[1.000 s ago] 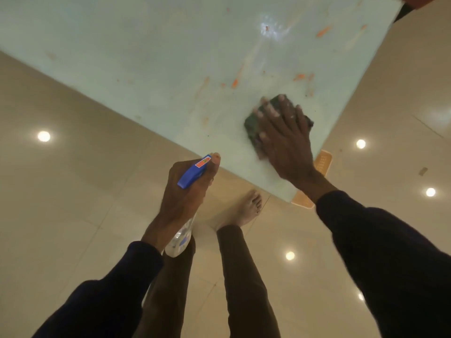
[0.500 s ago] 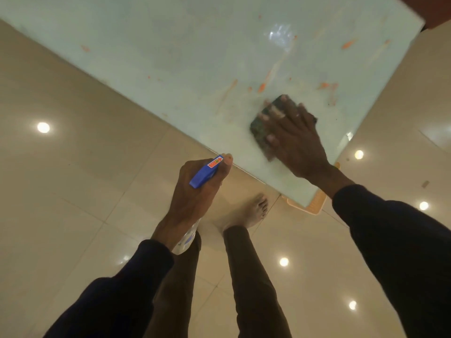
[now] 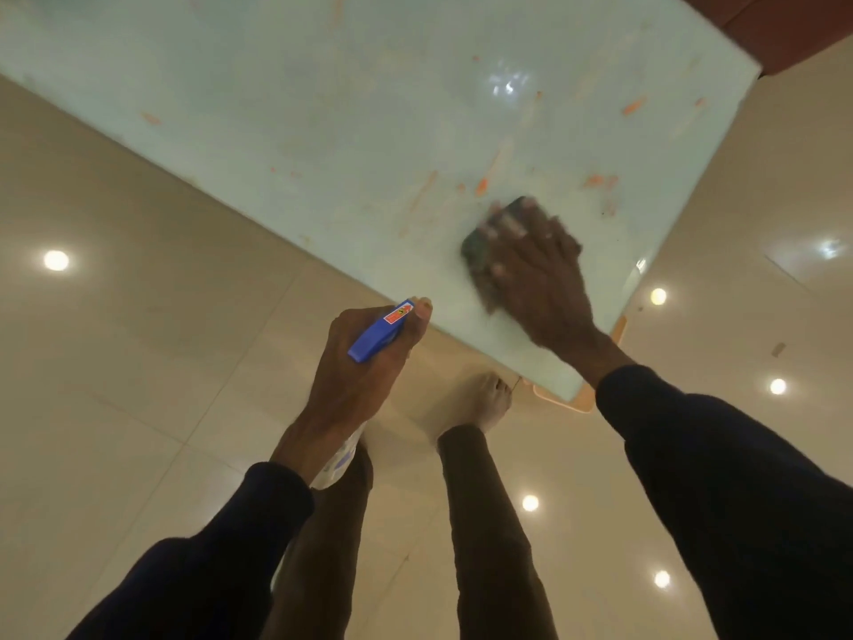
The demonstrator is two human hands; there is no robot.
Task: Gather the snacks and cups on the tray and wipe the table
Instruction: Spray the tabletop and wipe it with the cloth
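Observation:
A pale green glass table [image 3: 323, 108] fills the upper part of the view, streaked with orange smears [image 3: 482, 184]. My right hand [image 3: 540, 265] lies flat on a dark green cloth [image 3: 475, 251] near the table's front corner; hand and cloth are blurred. My left hand [image 3: 364, 362] hangs over the floor just off the table's edge, closed around a spray bottle with a blue head [image 3: 381, 330] and a clear body [image 3: 339, 459]. No snacks, cups or tray are in view.
Glossy beige floor tiles [image 3: 138, 362] reflect ceiling lights. My legs and a bare foot [image 3: 489, 404] stand beside the table's corner. An orange-edged part [image 3: 586, 399] shows under that corner. A dark red seat [image 3: 775, 25] sits at the top right.
My right hand keeps rubbing the cloth over the same spot near the corner and is now blurred. The left hand with the bottle has stayed where it was. The view has shifted slightly.

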